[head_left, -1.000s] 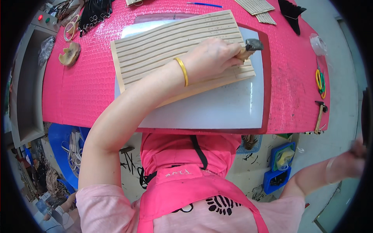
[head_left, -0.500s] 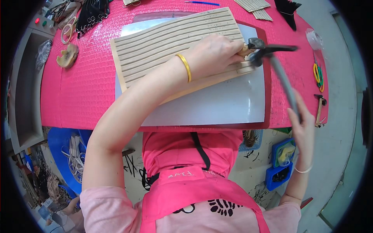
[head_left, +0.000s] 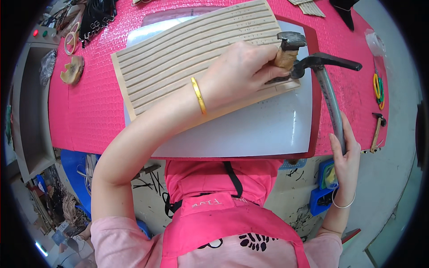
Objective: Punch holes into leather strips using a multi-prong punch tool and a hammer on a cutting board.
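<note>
Two closed grips: the left hand [head_left: 241, 69] pinches a wood-and-dark-metal tool [head_left: 286, 58] over the beige ribbed sheet [head_left: 174, 64] on the white board [head_left: 250, 129]; the grey-handled black hammer [head_left: 329, 96] in the right hand [head_left: 348, 158] should strike squarely.

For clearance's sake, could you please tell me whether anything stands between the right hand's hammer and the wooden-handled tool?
No separate object shows between the hammer and the wooden-handled tool, but the thumb of the left hand appears close beside the hammer's head; I cannot tell whether they touch.
</note>
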The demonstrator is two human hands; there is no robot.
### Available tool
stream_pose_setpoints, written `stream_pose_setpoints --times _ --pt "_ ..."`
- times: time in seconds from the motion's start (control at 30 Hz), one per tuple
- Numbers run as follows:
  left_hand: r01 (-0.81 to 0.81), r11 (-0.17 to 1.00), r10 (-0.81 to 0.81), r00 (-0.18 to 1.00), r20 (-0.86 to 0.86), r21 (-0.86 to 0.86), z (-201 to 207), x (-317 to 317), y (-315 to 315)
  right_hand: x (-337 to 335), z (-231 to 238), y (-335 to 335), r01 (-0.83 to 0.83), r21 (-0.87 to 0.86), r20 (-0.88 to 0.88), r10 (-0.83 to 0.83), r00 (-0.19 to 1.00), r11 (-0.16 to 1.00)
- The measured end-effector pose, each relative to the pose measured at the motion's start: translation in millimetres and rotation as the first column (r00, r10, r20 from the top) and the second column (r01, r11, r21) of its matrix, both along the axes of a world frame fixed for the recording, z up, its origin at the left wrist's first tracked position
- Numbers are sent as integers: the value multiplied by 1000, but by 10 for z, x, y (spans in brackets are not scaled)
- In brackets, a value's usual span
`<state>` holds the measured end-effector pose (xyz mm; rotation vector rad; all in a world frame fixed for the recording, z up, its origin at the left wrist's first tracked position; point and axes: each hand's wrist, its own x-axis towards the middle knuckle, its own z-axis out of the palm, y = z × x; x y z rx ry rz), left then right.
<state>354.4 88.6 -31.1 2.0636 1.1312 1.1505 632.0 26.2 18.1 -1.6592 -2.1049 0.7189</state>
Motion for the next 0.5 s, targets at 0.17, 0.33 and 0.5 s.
stream_pose_setpoints --times 0.17,0.33,0.5 --pt "4 999 -1 995 -99 38 -23 -8 35 38 -13 -10 13 -22 -21 -13 1000 1000" --pt "-3 993 19 991 -134 117 -31 13 19 156 -95 -43 24 -67 -17 -25 1000 997" --pt "35 979 14 972 -234 202 -14 45 -19 241 -32 -41 84 -112 -67 -92 993 990"
